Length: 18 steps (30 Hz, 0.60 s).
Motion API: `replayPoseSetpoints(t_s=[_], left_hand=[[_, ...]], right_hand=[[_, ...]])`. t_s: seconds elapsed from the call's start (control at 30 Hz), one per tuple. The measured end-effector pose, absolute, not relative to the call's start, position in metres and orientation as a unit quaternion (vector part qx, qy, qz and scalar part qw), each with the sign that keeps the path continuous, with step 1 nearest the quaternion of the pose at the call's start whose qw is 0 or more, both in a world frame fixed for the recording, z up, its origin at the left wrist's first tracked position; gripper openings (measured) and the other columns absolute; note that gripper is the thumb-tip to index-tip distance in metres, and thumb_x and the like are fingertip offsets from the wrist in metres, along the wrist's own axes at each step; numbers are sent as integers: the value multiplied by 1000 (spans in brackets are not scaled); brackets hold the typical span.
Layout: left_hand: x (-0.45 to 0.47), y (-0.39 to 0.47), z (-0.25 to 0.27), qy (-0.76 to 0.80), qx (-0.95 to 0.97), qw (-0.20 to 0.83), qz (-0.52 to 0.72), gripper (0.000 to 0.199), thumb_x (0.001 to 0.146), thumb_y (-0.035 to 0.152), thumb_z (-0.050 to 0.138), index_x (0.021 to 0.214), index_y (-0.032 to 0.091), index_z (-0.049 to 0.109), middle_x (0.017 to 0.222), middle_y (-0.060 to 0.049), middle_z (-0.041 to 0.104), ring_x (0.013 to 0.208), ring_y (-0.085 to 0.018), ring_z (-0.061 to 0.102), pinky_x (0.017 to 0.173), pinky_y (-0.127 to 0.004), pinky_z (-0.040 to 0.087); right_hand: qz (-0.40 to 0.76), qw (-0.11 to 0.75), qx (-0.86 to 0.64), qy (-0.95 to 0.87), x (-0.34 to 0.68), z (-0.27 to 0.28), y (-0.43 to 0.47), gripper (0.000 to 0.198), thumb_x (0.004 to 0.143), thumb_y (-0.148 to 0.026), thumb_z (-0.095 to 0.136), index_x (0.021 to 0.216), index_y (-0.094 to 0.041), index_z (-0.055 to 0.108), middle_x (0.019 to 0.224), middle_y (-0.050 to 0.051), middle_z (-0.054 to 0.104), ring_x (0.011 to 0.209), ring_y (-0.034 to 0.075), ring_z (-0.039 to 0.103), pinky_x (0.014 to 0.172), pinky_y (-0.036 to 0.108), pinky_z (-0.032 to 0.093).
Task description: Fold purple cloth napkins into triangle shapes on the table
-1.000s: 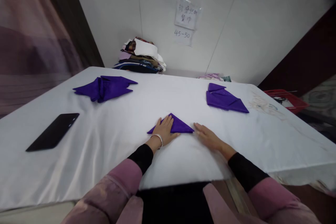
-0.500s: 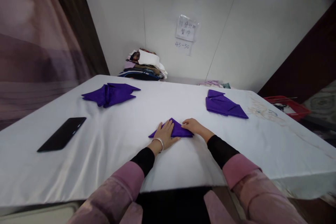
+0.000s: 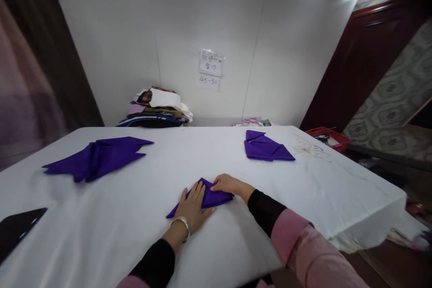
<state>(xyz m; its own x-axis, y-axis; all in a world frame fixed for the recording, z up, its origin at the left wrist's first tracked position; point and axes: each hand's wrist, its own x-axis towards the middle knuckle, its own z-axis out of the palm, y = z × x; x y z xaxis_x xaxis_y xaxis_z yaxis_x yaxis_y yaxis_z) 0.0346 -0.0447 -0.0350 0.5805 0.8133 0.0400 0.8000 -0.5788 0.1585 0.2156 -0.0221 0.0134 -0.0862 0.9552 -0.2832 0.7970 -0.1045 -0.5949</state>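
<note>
A purple cloth napkin (image 3: 216,198), folded into a low triangle, lies on the white tablecloth (image 3: 256,229) in front of me. My left hand (image 3: 191,207) rests flat across its left part, fingers stretched out, a silver bracelet on the wrist. At the upper right of the folded cloth, my right hand (image 3: 227,184) has thumb and fingers closed on the edge near the peak. The two hands are close together but apart. Part of the napkin is hidden under the left palm.
A folded purple napkin (image 3: 266,147) lies at the far right, and a larger spread purple cloth (image 3: 104,155) at the left. A dark flat device (image 3: 18,229) is at the left edge. Behind stand stacked clothes (image 3: 158,110); a red basket (image 3: 332,139) is at right.
My view has tilted up and turned, so the table's things appear lower and further left. My right hand has moved from the napkin's right side toward its peak, closer to my left hand.
</note>
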Motion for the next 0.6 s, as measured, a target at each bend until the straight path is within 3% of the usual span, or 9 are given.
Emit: replayPoseSetpoints(t_s=[0.13, 0.37, 0.6], left_hand=[[35, -44, -34, 457, 886, 60, 52, 81, 80, 64, 29, 140, 10, 26, 148, -12, 21, 137, -27, 12, 110, -50, 8], [32, -45, -30, 450, 889, 63, 57, 80, 80, 63, 29, 139, 9, 28, 147, -12, 23, 137, -27, 15, 109, -51, 11], [6, -50, -33, 462, 882, 65, 67, 75, 80, 60, 34, 138, 14, 31, 146, -10, 24, 136, -28, 18, 109, -53, 12]], right_hand=[[330, 129, -669, -654, 210, 13, -19, 31, 72, -35, 63, 94, -14, 70, 87, 5, 70, 71, 13, 60, 57, 19, 41], [324, 122, -672, -655, 208, 10, -19, 17, 69, -27, 66, 77, -14, 73, 69, 2, 68, 60, 13, 56, 52, 21, 37], [328, 142, -667, -654, 213, 6, -27, 15, 67, -27, 67, 75, -16, 71, 66, 0, 64, 60, 12, 53, 52, 21, 36]])
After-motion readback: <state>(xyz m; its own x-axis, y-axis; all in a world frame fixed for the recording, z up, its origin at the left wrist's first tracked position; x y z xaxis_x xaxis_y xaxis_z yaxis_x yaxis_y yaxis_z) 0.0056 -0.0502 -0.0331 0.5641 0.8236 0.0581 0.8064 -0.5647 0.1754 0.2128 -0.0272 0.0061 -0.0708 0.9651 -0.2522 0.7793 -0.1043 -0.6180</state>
